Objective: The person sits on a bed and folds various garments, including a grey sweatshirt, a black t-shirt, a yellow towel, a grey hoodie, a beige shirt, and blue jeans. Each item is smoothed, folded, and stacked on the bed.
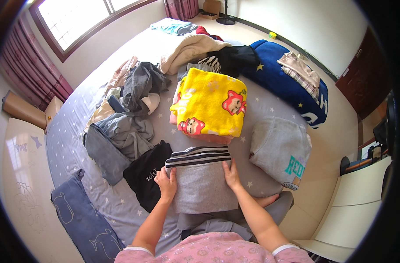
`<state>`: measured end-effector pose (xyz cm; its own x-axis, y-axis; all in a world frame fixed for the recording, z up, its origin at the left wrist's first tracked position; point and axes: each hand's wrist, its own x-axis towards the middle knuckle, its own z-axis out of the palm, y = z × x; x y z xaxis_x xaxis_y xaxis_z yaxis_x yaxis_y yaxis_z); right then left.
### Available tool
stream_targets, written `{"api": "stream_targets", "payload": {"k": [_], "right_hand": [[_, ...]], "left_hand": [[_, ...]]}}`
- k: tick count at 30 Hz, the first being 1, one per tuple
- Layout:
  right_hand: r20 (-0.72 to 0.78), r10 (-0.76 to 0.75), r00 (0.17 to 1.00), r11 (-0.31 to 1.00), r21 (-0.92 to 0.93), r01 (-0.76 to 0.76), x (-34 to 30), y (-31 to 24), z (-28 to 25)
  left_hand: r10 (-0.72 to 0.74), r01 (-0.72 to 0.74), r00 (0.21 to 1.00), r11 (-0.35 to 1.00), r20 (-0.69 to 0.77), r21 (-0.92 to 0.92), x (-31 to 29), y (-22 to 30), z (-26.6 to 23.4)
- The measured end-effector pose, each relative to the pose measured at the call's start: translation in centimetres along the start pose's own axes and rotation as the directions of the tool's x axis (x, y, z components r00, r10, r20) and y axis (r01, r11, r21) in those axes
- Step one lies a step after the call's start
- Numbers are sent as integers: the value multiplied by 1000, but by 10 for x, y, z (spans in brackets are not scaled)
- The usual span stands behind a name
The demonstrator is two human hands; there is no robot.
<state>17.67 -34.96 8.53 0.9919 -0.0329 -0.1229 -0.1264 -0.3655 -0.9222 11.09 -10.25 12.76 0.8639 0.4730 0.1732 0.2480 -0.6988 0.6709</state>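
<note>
A grey garment [204,188] with a black-and-white striped band along its far edge lies folded into a block in front of me, partly over my lap. My left hand [166,184] grips its left side, thumb on top and fingers at the edge. On the opposite side, my right hand [232,174] holds the right edge near the striped band. Just beyond is a stack topped by a folded yellow fleece piece [208,103] with pink cartoon faces. Black cloth [149,179] with white lettering lies by my left hand. To the right sits a folded grey sweatshirt [281,151] with teal print.
Loose grey clothes [127,127] are heaped on the bed's left, beside a blue cloth [84,215] at the edge. Farther back lie a cream knit [193,50] and a navy blanket [270,65] bearing folded pale clothes [300,72]. A white cabinet [357,201] stands right.
</note>
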Motion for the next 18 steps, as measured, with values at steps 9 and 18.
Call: {"api": "stream_targets", "payload": {"k": [9,18], "right_hand": [[-7,-1,1000,999,32,1,5,3,-32],[475,426,770,706,358,-611,-17,23,-53]], "left_hand": [[-81,151,984,858,161,-491,15,-37,6],[-197,816,530,384,825,-432,11,-56,-10]]}}
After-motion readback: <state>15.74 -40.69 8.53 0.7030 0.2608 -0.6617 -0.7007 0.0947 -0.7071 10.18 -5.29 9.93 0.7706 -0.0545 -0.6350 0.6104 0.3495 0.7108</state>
